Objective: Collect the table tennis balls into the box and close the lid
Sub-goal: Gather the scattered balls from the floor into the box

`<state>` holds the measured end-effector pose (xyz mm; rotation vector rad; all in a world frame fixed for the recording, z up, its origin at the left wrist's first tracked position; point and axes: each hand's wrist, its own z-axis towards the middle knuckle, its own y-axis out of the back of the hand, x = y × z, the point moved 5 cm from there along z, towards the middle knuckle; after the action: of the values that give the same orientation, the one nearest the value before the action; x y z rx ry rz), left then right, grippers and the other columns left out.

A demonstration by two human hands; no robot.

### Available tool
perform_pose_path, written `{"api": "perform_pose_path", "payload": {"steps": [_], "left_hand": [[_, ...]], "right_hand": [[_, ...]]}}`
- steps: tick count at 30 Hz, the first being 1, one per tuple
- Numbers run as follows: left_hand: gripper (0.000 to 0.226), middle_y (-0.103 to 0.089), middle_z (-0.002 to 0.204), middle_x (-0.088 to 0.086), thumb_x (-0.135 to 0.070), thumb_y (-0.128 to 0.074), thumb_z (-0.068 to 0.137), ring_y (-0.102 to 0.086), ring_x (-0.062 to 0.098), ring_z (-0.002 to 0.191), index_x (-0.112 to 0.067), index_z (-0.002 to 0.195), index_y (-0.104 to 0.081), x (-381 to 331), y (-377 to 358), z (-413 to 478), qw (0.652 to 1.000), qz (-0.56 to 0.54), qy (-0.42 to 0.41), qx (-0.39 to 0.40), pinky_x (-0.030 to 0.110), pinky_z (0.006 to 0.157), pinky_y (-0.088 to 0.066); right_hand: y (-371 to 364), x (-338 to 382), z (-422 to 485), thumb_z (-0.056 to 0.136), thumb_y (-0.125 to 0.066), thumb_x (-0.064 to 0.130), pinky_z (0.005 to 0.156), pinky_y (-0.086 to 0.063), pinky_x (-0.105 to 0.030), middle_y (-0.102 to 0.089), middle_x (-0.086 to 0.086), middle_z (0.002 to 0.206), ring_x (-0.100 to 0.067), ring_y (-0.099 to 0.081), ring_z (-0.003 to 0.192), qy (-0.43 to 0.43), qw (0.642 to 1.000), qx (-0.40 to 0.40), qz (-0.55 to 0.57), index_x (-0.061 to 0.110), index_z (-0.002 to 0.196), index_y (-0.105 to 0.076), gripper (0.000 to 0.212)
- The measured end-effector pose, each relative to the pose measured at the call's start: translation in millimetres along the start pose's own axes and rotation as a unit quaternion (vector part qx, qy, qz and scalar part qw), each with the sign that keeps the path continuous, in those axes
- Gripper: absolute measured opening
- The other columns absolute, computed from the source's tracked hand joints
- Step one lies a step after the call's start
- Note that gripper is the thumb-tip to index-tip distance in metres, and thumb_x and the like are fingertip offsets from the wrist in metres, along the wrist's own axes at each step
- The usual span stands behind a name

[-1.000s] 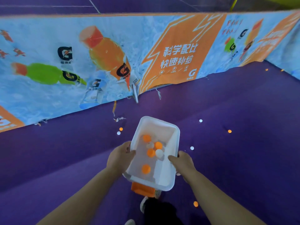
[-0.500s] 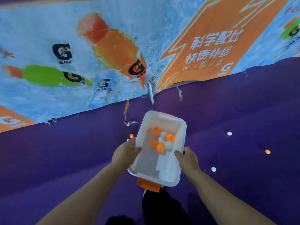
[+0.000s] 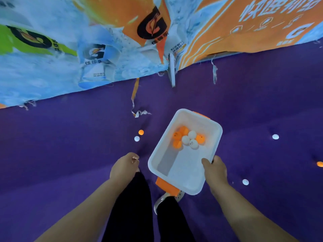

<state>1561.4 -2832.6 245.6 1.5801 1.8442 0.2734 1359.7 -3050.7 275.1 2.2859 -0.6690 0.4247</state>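
Observation:
My right hand point(image 3: 214, 169) grips the right rim of a white plastic box point(image 3: 159, 154) with orange latches, held above the purple floor. Several orange and white balls point(image 3: 188, 139) are bunched at the box's far end. No lid is in view. My left hand point(image 3: 125, 165) hangs free to the left of the box, fingers loosely curled, holding nothing. Just ahead of it on the floor lie an orange ball point(image 3: 141, 132) and a white ball point(image 3: 137, 138). More balls lie to the right: a white ball point(image 3: 275, 136), a second white ball point(image 3: 245, 182) and an orange ball point(image 3: 320, 164).
A printed barrier banner point(image 3: 87, 58) with drink-bottle graphics runs along the far side, its torn strips point(image 3: 138, 112) trailing onto the purple floor point(image 3: 61, 145). My dark trouser legs point(image 3: 136, 215) and a shoe point(image 3: 160, 201) show below the box.
My left hand has let go of the box's left rim; only the right hand holds it. The view has closed in on the barrier and the two balls at left.

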Motion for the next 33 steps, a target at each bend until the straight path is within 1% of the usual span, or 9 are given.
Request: {"api": "perform_pose_path", "payload": {"steps": [3, 7, 13, 16, 19, 24, 27, 29, 33], "left_hand": [[0.027, -0.063, 0.097, -0.007, -0.020, -0.042, 0.091, -0.059, 0.018, 0.083, -0.025, 0.111, -0.059, 21.0, -28.6, 82.2, 1.000, 0.024, 0.017, 0.010, 0.030, 0.071, -0.046], [0.027, -0.061, 0.089, -0.004, -0.021, -0.042, 0.091, -0.056, 0.018, 0.071, -0.024, 0.113, -0.058, 54.7, -72.3, 194.5, 0.997, 0.046, 0.055, 0.012, 0.028, 0.062, -0.043], [0.028, -0.060, 0.097, 0.001, -0.019, -0.049, 0.091, -0.057, 0.024, 0.085, -0.016, 0.119, -0.057, 102.3, -134.2, 326.7, 0.994, -0.006, 0.103, -0.027, 0.031, 0.069, -0.041], [0.034, -0.058, 0.113, 0.003, -0.021, -0.049, 0.090, -0.059, 0.027, 0.095, -0.019, 0.124, -0.053, 120.6, -162.5, 372.4, 0.993, 0.043, 0.103, -0.033, 0.032, 0.069, -0.042], [0.034, -0.055, 0.118, 0.005, -0.023, -0.057, 0.088, -0.054, 0.027, 0.105, -0.013, 0.121, -0.055, 130.2, -183.8, 408.2, 0.990, 0.109, 0.063, -0.065, 0.036, 0.069, -0.043], [0.058, -0.049, 0.128, 0.009, -0.033, -0.070, 0.082, -0.046, 0.029, 0.120, -0.010, 0.130, -0.049, 144.3, -203.1, 445.2, 0.990, 0.054, 0.056, -0.120, 0.043, 0.086, -0.045], [0.033, -0.052, 0.113, 0.013, -0.020, -0.069, 0.082, -0.051, 0.031, 0.107, -0.006, 0.109, -0.057, 147.3, -210.6, 457.1, 0.991, 0.051, 0.045, -0.113, 0.041, 0.079, -0.047], [0.018, -0.053, 0.109, 0.015, -0.007, -0.059, 0.084, -0.050, 0.031, 0.101, -0.003, 0.101, -0.056, 147.3, -210.1, 457.7, 0.991, 0.052, 0.045, -0.116, 0.040, 0.078, -0.044], [0.033, -0.050, 0.117, 0.012, 0.006, -0.046, 0.081, -0.043, 0.030, 0.109, -0.005, 0.112, -0.053, 134.9, -198.5, 455.2, 0.981, 0.078, 0.025, -0.178, 0.041, 0.088, -0.043]], "right_hand": [[-50.4, -18.9, 55.6, 0.088, -0.053, 0.018, 0.061, -0.047, -0.033, -0.061, -0.005, 0.087, -0.020, -0.057, 0.074, -0.028, 0.999, 0.002, 0.015, 0.011, 0.088, -0.055, 0.008], [-120.4, -51.2, 134.6, 0.089, -0.053, 0.016, 0.054, -0.037, -0.031, -0.052, -0.007, 0.077, -0.019, -0.047, 0.065, -0.037, 0.999, -0.002, 0.015, 0.001, 0.088, -0.052, 0.016], [-204.5, -98.5, 225.9, 0.088, -0.054, 0.016, 0.050, -0.036, -0.030, -0.051, -0.006, 0.072, -0.018, -0.045, 0.060, -0.027, 0.999, -0.035, 0.007, -0.001, 0.083, -0.049, 0.018], [-230.7, -117.0, 253.6, 0.089, -0.055, 0.011, 0.049, -0.035, -0.031, -0.046, -0.004, 0.066, -0.018, -0.042, 0.058, 0.006, 0.999, -0.044, 0.024, -0.007, 0.081, -0.044, 0.022], [-248.7, -132.9, 277.4, 0.089, -0.056, 0.010, 0.050, -0.035, -0.033, -0.045, -0.005, 0.063, -0.021, -0.041, 0.058, 0.038, 0.997, -0.061, 0.012, -0.006, 0.078, -0.042, 0.024], [-267.5, -142.0, 306.1, 0.088, -0.054, 0.014, 0.049, -0.035, -0.030, -0.049, -0.001, 0.061, -0.019, -0.046, 0.056, 0.059, 0.994, -0.091, 0.000, 0.010, 0.070, -0.043, 0.022], [-272.8, -140.6, 315.8, 0.089, -0.053, 0.014, 0.049, -0.036, -0.029, -0.053, -0.002, 0.065, -0.018, -0.049, 0.059, 0.056, 0.995, -0.086, 0.006, 0.010, 0.072, -0.046, 0.018], [-273.2, -141.7, 320.7, 0.089, -0.053, 0.015, 0.050, -0.039, -0.030, -0.054, -0.002, 0.067, -0.018, -0.049, 0.060, 0.046, 0.995, -0.083, 0.008, 0.009, 0.074, -0.047, 0.017], [-272.9, -142.8, 325.5, 0.089, -0.053, 0.016, 0.051, -0.041, -0.031, -0.053, -0.004, 0.068, -0.019, -0.048, 0.060, 0.035, 0.996, -0.085, 0.005, 0.007, 0.076, -0.047, 0.017]]}}
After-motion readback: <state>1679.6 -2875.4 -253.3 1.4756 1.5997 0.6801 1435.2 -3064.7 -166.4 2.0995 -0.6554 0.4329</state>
